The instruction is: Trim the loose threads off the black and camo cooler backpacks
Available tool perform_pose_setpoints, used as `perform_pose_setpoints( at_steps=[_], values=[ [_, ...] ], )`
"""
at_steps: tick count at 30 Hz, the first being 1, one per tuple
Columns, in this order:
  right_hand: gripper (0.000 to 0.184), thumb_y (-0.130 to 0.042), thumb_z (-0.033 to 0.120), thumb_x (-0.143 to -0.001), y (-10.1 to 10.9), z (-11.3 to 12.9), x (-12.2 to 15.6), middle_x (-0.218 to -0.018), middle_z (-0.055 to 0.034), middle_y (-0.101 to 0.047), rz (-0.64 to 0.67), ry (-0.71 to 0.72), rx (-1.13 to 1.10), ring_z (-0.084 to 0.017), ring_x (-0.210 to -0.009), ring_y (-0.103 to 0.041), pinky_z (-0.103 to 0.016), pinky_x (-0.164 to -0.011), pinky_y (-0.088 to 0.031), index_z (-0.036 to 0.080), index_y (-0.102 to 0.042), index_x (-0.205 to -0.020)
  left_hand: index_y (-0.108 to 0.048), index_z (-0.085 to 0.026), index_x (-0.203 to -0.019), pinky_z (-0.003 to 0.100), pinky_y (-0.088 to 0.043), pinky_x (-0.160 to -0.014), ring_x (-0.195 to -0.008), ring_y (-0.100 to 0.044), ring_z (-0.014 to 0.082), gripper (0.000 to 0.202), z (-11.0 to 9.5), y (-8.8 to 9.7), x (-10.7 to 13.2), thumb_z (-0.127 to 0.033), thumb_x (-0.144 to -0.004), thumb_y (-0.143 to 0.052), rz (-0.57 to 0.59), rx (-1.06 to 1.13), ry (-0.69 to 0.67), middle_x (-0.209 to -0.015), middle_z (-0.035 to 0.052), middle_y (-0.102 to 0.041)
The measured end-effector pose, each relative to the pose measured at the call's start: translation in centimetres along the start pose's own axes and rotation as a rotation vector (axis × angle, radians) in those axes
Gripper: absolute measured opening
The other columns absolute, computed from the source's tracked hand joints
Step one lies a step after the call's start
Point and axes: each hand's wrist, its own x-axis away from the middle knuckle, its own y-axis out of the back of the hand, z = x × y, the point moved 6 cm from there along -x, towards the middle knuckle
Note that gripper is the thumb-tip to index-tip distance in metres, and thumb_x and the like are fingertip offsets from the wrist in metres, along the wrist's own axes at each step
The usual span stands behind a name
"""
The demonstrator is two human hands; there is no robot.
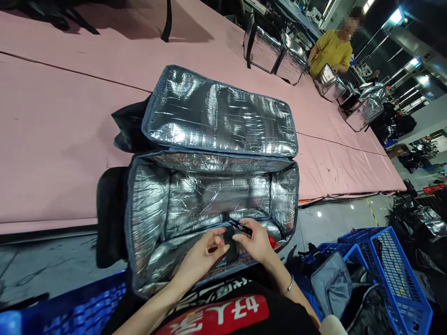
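An open insulated bag (195, 209) with silver foil lining leans over the near edge of a pink table (52, 139), its lid (220, 111) folded back flat. Both my hands reach inside, at the bag's near wall. My left hand (204, 253) pinches a small black strap or tab (229, 242) on that wall. My right hand (256, 239) is closed round a slim black tool with a red end (240, 226), held against the same spot. What the tool is I cannot make out.
Blue plastic crates (394, 274) stand on the floor at the right, one holding a grey bag (331, 284). More foil-lined bags (275, 49) sit at the table's far end, where a person in a yellow shirt (331, 51) works.
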Motion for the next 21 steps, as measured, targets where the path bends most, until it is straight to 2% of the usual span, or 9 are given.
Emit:
perform_pose_setpoints(
  at_steps=[3, 5, 8, 15, 21],
  values=[
    [0.016, -0.074, 0.029, -0.077, -1.1, 0.6, -0.4, -0.085, 0.0001, -0.069, 0.036, 0.026, -0.004, -0.019, -0.08, -0.062, -0.027, -0.073, -0.046, 0.023, -0.07, -0.091, -0.057, -0.022, -0.093, 0.035, -0.049, -0.077, -0.075, -0.061, 0.0199, 0.046, -0.4, -0.4, 0.1, -0.047, -0.058, -0.073, 0.048, 0.04, -0.019, -0.07, -0.0029, -0.059],
    [0.007, -0.071, 0.028, -0.079, -1.4, 0.7, -0.5, -0.077, 0.0012, -0.066, 0.023, 0.018, 0.0, -0.018, -0.074, -0.059, -0.026, -0.07, -0.044, 0.022, -0.068, -0.079, -0.058, -0.022, -0.091, 0.033, -0.049, -0.071, -0.071, -0.059, 0.0183, 0.042, -0.5, -0.6, 0.2, -0.048, -0.061, -0.07, 0.078, 0.076, -0.015, -0.07, -0.0025, -0.058],
    [0.011, -0.068, 0.026, -0.081, -1.5, 0.5, -0.5, -0.073, 0.0011, -0.063, -0.021, -0.02, 0.009, -0.017, -0.071, -0.056, -0.026, -0.067, -0.042, 0.02, -0.064, -0.072, -0.059, -0.02, -0.096, 0.031, -0.048, -0.063, -0.063, -0.056, 0.0161, 0.042, -0.6, -0.9, 0.3, -0.048, -0.065, -0.066, 0.116, 0.126, 0.008, -0.071, -0.0013, -0.059],
    [0.01, -0.07, 0.026, -0.08, -1.3, 0.3, -0.8, -0.076, 0.003, -0.063, 0.018, -0.095, 0.013, -0.014, -0.07, -0.057, -0.023, -0.065, -0.041, 0.019, -0.063, -0.082, -0.06, -0.019, -0.105, 0.031, -0.049, -0.065, -0.062, -0.058, 0.0158, 0.053, -0.2, -0.7, -0.1, -0.048, -0.062, -0.072, 0.109, 0.161, 0.035, -0.075, -0.0005, -0.062],
    [0.016, -0.078, 0.027, -0.075, -1.3, 0.6, -1.1, -0.076, 0.0033, -0.06, 0.074, -0.101, 0.11, -0.014, -0.073, -0.055, -0.023, -0.065, -0.036, 0.019, -0.064, -0.077, -0.064, -0.018, -0.102, 0.029, -0.046, -0.059, -0.058, -0.055, 0.0165, 0.052, 1.3, -0.6, -0.9, -0.048, -0.06, -0.071, 0.096, 0.123, 0.044, -0.063, -0.0015, -0.061]
  ],
)
